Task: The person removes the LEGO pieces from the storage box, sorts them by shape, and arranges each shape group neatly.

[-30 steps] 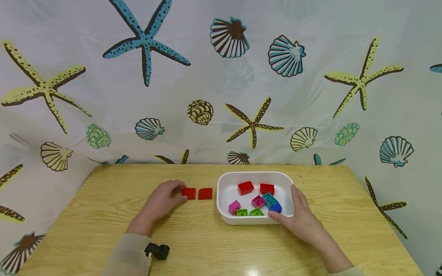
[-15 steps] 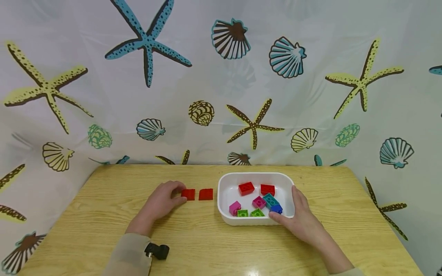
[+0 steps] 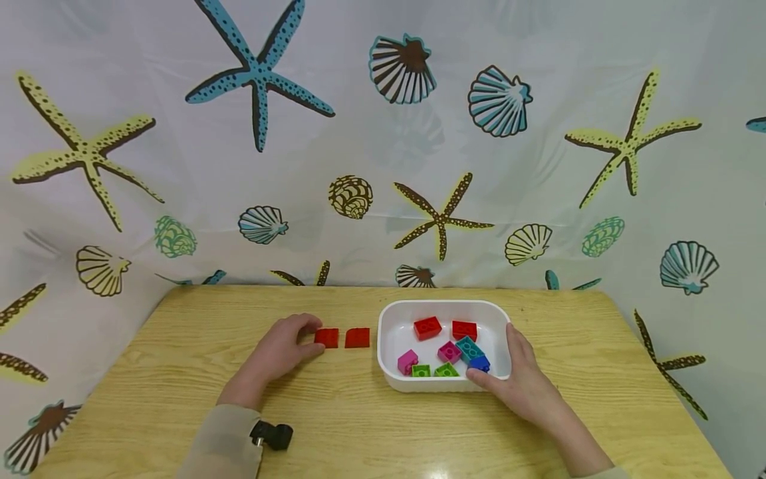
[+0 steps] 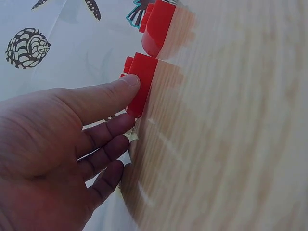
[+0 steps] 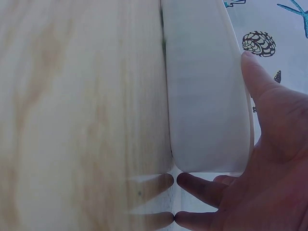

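Note:
My left hand [image 3: 281, 351] pinches a red toy brick [image 3: 328, 338] on the table, to the left of the white tray. In the left wrist view the thumb lies against that brick and the index fingertip meets its near end; studs show on its upper side. A second red brick [image 3: 358, 338] with one rounded corner stands just right of it, a small gap between them. My right hand [image 3: 526, 380] grips the right front corner of the white tray [image 3: 443, 303], thumb over the front rim. The right wrist view shows the fingers around the tray's outer end.
Inside the tray lie several loose bricks: two red ones, a teal brick [image 3: 469, 347], a blue brick [image 3: 479, 363], two pink ones and two lime green ones. The wooden table [image 3: 359, 426] ends at a patterned curtain [image 3: 311, 146] behind.
The camera view has shifted very slightly. Both hands, the red bricks and the tray stay in place.

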A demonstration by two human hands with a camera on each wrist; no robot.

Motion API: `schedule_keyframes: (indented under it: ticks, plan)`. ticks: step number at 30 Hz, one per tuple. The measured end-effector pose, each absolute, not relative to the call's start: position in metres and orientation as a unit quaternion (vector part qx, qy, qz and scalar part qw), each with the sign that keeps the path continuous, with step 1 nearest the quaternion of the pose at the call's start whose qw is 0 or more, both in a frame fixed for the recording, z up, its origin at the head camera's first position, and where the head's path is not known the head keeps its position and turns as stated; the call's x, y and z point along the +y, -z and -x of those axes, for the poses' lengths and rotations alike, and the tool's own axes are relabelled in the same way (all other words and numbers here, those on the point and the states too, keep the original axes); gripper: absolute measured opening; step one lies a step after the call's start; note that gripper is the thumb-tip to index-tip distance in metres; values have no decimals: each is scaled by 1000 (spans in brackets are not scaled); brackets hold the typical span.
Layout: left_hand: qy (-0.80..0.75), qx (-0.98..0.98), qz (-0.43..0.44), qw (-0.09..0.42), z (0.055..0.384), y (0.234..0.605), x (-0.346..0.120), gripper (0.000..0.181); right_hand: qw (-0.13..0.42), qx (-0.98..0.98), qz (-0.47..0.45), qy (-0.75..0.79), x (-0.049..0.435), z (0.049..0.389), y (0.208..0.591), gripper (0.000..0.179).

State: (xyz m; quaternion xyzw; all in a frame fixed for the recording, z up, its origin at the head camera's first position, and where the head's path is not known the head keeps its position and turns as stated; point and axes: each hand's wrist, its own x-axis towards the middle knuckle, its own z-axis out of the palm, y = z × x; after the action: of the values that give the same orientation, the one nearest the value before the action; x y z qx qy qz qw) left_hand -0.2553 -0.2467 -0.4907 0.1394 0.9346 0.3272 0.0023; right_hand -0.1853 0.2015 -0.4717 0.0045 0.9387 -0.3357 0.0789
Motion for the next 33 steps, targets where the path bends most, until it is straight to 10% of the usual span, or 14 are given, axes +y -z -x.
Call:
schedule_keyframes:
  ticks: [33]
  plan:
    - [-276, 933, -209, -93, 244, 436, -182, 68, 78, 936, 2, 344, 202, 183, 470, 131]
